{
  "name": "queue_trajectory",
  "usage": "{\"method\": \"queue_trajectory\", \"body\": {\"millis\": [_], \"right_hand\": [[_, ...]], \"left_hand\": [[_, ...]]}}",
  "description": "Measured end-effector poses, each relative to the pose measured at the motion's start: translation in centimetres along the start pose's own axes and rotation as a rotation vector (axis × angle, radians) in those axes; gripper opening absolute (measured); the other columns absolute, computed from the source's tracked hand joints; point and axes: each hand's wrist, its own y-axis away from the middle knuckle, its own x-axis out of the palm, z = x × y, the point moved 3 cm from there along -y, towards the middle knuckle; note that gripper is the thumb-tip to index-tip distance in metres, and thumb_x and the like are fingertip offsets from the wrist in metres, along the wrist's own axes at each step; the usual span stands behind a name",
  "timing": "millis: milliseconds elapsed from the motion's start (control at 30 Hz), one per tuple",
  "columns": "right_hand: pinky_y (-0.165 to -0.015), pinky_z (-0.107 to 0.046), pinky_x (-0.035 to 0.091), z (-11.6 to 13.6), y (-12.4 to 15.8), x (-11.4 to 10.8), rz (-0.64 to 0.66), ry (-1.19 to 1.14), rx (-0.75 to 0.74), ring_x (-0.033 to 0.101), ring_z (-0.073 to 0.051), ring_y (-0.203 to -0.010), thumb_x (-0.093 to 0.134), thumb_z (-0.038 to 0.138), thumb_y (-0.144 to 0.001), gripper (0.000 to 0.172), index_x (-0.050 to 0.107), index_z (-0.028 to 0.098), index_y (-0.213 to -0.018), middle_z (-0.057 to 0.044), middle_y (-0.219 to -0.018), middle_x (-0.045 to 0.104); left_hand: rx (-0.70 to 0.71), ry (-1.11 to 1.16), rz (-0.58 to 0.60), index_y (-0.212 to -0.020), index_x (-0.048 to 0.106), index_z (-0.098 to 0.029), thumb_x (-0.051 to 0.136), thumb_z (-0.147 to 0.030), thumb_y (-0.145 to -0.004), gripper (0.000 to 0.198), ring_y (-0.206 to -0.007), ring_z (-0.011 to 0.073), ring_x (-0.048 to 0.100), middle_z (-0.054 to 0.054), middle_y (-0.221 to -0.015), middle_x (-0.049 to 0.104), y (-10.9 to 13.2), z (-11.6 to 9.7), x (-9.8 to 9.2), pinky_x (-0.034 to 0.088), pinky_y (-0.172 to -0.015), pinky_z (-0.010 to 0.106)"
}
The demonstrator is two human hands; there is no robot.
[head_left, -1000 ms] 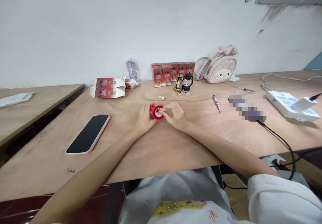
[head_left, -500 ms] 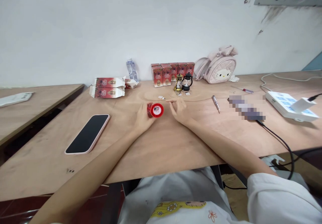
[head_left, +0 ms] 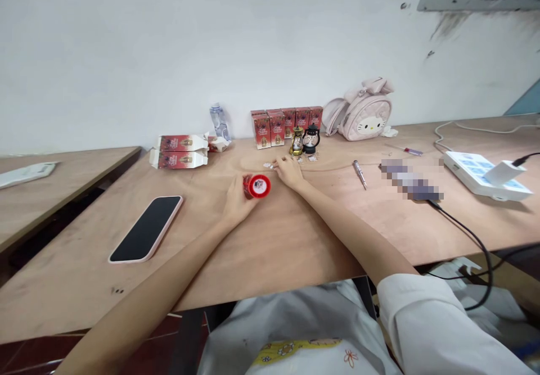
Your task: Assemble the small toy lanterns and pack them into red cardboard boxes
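Observation:
My left hand (head_left: 237, 196) is closed round a small red lantern (head_left: 257, 186) held on its side, its round base facing me. My right hand (head_left: 289, 171) has reached further out on the wooden table (head_left: 295, 234), its fingers bent down over small pale bits (head_left: 269, 165) lying on the wood. Whether those fingers grip anything is hidden. A gold lantern (head_left: 297, 141) and a black lantern (head_left: 311, 138) stand upright just beyond that hand.
A row of red boxes (head_left: 283, 123) lines the wall, with flattened boxes (head_left: 179, 151) and a water bottle (head_left: 218, 121) to the left. A dark phone (head_left: 145, 229) lies at left. A screwdriver (head_left: 359, 172), pink bag (head_left: 363, 115), power strip (head_left: 485, 175) and cables lie to the right.
My right hand left the red lantern's base and reached forward to the small bits near the two upright lanterns. My left hand kept the red lantern in place.

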Motion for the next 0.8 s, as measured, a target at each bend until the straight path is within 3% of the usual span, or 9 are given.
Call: {"method": "queue_trajectory", "body": {"millis": [433,500,667,800], "right_hand": [[-0.089,-0.040,0.036,0.1,-0.7,0.6,-0.045,-0.036,-0.082,0.054,-0.026,-0.104,0.048,0.012,-0.089,0.020,0.061,0.015,-0.105,-0.012,-0.094,0.071],[-0.088,-0.040,0.038,0.4,-0.3,0.3,-0.131,-0.093,-0.111,0.055,-0.026,-0.100,0.051,0.016,-0.090,0.015,0.062,0.017,-0.100,-0.011,-0.094,0.070],[-0.084,-0.039,0.045,1.5,2.4,-1.4,-0.569,-0.388,-0.095,0.057,-0.022,-0.086,0.048,0.027,-0.094,0.015,0.059,0.019,-0.087,-0.009,-0.089,0.068],[-0.086,-0.039,0.046,4.1,4.6,-2.5,-0.689,-0.518,-0.158,0.059,-0.020,-0.086,0.044,0.028,-0.095,0.015,0.055,0.023,-0.087,-0.006,-0.090,0.070]], "left_hand": [[-0.041,0.047,-0.038,-0.108,0.050,-0.020,0.073,-0.028,-0.068,0.047,-0.100,0.0244,0.063,0.009,-0.109,0.062,-0.4,0.3,0.1,0.053,-0.084,0.042],[-0.049,0.059,-0.048,-0.109,0.050,-0.019,0.073,-0.028,-0.068,0.048,-0.100,0.0247,0.063,0.009,-0.109,0.063,-0.5,0.4,0.2,0.053,-0.083,0.042],[-0.059,0.036,-0.073,-0.109,0.050,-0.019,0.072,-0.023,-0.067,0.048,-0.103,0.0250,0.062,0.009,-0.111,0.062,-0.4,0.2,0.0,0.053,-0.085,0.042],[-0.078,-0.010,-0.087,-0.109,0.049,-0.018,0.070,-0.019,-0.069,0.045,-0.104,0.0256,0.060,0.010,-0.112,0.061,-0.4,-0.1,-0.2,0.051,-0.087,0.044]]}}
